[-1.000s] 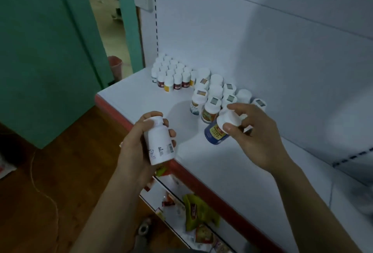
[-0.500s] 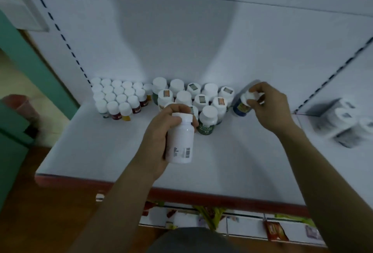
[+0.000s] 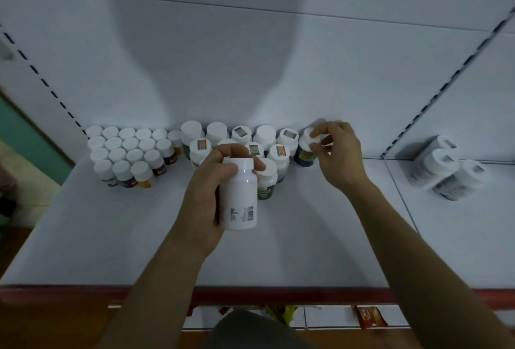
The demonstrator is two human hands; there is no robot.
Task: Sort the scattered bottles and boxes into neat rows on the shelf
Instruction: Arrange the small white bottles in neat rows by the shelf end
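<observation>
- On the shelf (image 3: 306,237) at 10 o'clock, small bottles (image 3: 128,153) look sorted.
- Right hand (image 3: 340,153) pinches blue-label bottle (image 3: 305,153), 1 o'clock, row's end.
- Left hand (image 3: 206,195) grips white bottle (image 3: 241,195); 3 o'clock bunch (image 3: 446,170) looks unsorted.

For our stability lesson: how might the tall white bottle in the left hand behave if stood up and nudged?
The white bottle looks tall and narrow, so it probably tips easily. Its smooth round body suggests it would roll once down.
</observation>
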